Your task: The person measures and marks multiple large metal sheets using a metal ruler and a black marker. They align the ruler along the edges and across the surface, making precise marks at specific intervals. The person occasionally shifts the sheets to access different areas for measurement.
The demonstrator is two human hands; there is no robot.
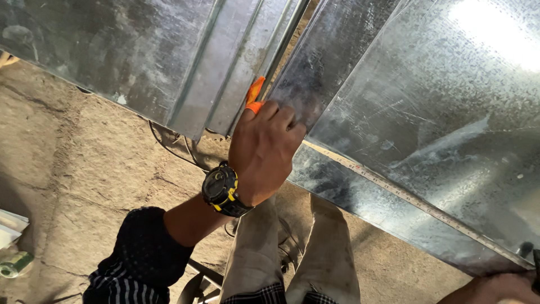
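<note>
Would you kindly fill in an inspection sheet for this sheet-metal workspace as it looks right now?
Surface: galvanised steel sheets, overlapping, scuffed, glare at top right.
Job's things: orange marker at a sheet edge; measuring tape stretched along the lower sheet.
Clutter: green can and white sheets on the floor at left.
Grips: left hand, wearing a black-and-yellow watch, closed on the marker; right hand at the tape's far end, grip unclear.
Cables: dark wires under the sheets.
Surroundings: cracked concrete floor.
</note>
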